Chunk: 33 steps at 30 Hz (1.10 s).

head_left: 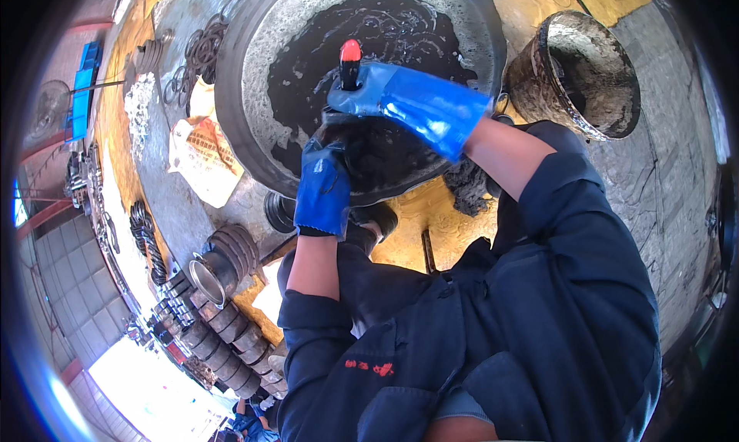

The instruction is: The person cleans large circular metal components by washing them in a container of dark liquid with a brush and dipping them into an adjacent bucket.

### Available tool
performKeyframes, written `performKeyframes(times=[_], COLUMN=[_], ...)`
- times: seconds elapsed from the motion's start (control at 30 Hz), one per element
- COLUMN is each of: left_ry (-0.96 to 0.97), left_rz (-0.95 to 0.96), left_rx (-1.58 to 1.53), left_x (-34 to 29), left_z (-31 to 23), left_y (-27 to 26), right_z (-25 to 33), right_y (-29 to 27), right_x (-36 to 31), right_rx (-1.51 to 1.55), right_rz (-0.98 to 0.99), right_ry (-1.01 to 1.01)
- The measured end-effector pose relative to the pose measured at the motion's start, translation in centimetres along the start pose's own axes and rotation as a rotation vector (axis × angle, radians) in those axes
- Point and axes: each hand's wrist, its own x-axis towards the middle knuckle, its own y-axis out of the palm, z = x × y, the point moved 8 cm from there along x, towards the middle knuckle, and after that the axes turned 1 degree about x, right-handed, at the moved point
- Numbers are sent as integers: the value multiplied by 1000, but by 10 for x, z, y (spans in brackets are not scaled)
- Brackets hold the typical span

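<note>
From where I stand, the person works over a wide basin [233, 88] at twelve o'clock, close in front of the body, likely so drips fall back into the dark liquid [369, 26] there. The gloved right hand [371, 92], reaching in from four o'clock, is closed around a red-tipped black handle [349, 63] that sticks up above the fist over the basin's middle; the full wrap suggests a need for firm grip with slick gloves. The left hand [323, 182], at six o'clock of the basin, is curled just below the right, perhaps to steady something, but I cannot tell what it holds, if anything. A grimy bucket [530, 76] stands at three o'clock of the basin, probably for easy reach; a pale sack [204, 159] lies at eight.
</note>
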Motion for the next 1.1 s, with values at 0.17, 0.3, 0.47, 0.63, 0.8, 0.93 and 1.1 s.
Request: performKeyframes(times=[0.17,0.3,0.47,0.63,0.8,0.93,1.1], left_ry=[-266,-317,-486,-152,-411,-378,40], left_rz=[-95,-53,28,23,2,-70,27], left_rx=[-162,-201,-318,-147,-409,-309,188], left_x=[12,8,23,30,27,13,2], left_z=[35,37,62,44,63,50,3], left_y=[-5,-15,7,20,7,1,8], right_z=[-45,-60,-71,-67,-77,-59,-15], right_y=[-55,-63,-108,-132,-137,-114,-29], right_x=[0,-6,6,-7,-10,-14,-2], right_rx=[-330,-302,-273,-185,-249,105,89], right_rz=[-401,-399,-559,-732,-675,-487,-38], right_ry=[220,336,388,304,400,319,82])
